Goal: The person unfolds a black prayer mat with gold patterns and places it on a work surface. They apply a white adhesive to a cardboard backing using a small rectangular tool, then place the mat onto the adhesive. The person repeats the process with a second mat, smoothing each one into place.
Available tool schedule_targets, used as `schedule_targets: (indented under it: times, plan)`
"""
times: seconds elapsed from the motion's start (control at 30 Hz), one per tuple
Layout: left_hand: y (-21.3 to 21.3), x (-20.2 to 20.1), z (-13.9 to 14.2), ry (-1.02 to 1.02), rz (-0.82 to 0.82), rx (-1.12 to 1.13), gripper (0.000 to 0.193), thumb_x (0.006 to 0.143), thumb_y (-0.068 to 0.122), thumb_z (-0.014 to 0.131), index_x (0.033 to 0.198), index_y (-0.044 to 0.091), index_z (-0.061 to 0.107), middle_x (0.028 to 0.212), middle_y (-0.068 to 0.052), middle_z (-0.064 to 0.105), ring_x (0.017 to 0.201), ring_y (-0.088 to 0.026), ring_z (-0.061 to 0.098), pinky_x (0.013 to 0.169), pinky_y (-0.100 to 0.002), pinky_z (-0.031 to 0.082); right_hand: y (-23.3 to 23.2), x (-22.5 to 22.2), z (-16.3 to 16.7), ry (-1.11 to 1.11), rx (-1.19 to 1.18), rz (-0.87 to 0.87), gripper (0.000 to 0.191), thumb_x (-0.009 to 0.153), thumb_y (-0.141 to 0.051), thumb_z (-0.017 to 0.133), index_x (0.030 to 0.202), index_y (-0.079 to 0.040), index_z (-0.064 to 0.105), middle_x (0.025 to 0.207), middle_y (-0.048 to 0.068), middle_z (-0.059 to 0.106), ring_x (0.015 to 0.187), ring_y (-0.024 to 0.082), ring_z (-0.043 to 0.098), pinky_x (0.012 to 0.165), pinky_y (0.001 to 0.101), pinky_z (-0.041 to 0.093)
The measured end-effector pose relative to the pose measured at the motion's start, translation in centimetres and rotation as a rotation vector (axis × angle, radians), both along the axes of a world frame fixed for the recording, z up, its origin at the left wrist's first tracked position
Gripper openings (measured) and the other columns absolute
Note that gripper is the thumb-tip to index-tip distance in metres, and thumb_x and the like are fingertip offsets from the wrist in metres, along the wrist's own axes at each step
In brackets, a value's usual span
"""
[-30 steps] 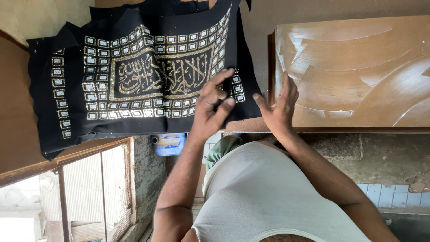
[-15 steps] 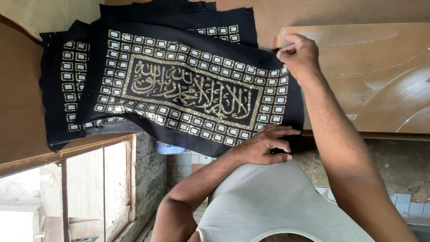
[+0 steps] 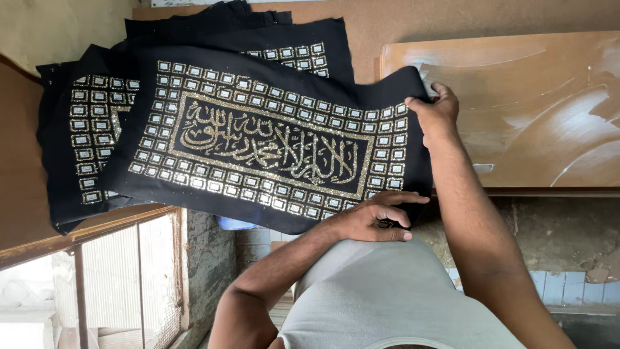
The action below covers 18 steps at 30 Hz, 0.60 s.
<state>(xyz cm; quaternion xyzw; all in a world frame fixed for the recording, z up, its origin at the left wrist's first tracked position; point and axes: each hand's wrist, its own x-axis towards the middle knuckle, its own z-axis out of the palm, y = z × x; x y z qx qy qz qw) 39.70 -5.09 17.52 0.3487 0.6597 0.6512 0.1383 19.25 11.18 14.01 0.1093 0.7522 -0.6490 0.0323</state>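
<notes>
Under my work lies a brown tabletop [image 3: 452, 19], and on it to my right rests a glossy wooden board [image 3: 536, 110] with a swirling grain and pale reflections. More black embroidered cloths [image 3: 84, 129] lie stacked on the left. Below the tabletop's edge I see a window with a wooden frame [image 3: 97, 232] and metal bars, a rough grey wall [image 3: 555, 232], and pale blue tiles [image 3: 581, 291].

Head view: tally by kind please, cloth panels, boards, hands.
Black embroidered cloth panels: at least 3 stacked, lower ones partly hidden
Glossy wooden board: 1
Hands: 2, left hand and right hand, both gripping the top panel
Total: 6
</notes>
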Motion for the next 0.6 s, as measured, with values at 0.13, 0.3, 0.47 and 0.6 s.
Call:
schedule_targets:
  times: [0.13,0.3,0.47,0.6]
  plan:
    - [-0.6,-1.8,1.3,0.041,0.146,-0.174,0.027,0.093,0.040,0.080,0.098,0.014,0.078,0.153,-0.008,0.060,0.143,-0.030,0.054,0.122,-0.048,0.042,-0.8,1.5,5.2,0.118,-0.178,0.154,0.023,0.096,-0.006,0.080,0.115,0.003,0.070,0.100,0.003,0.074,0.086,0.010,0.067,0.079,0.0270,0.057]
    - [-7.2,-7.8,5.3,0.361,0.772,-0.445,0.071,0.075,0.052,0.094,0.126,0.013,0.064,0.137,-0.011,0.053,0.133,-0.028,0.048,0.111,-0.047,0.039,1.4,8.0,11.5,0.558,0.349,0.476,0.017,0.095,-0.006,0.081,0.109,0.000,0.075,0.079,0.010,0.067,0.068,0.015,0.060,0.063,0.0319,0.046]
    - [-14.0,-14.1,7.8,0.647,0.501,-0.866,0.098,0.056,0.051,0.092,0.141,0.017,0.058,0.143,-0.005,0.060,0.138,-0.027,0.050,0.123,-0.059,0.018,6.8,14.3,14.0,0.790,0.320,0.601,0.032,0.075,-0.009,0.085,0.105,-0.004,0.079,0.060,0.004,0.044,0.052,0.016,0.042,0.050,0.0383,0.029]
    - [-16.8,-17.6,6.6,0.590,0.361,-1.247,0.042,0.084,0.042,0.088,0.120,0.027,0.073,0.118,0.005,0.075,0.119,-0.016,0.063,0.132,-0.056,0.015,14.3,18.8,14.0,0.824,0.178,0.449,0.035,0.080,-0.021,0.077,0.108,0.000,0.074,0.069,0.002,0.051,0.058,0.012,0.053,0.051,0.0317,0.035]
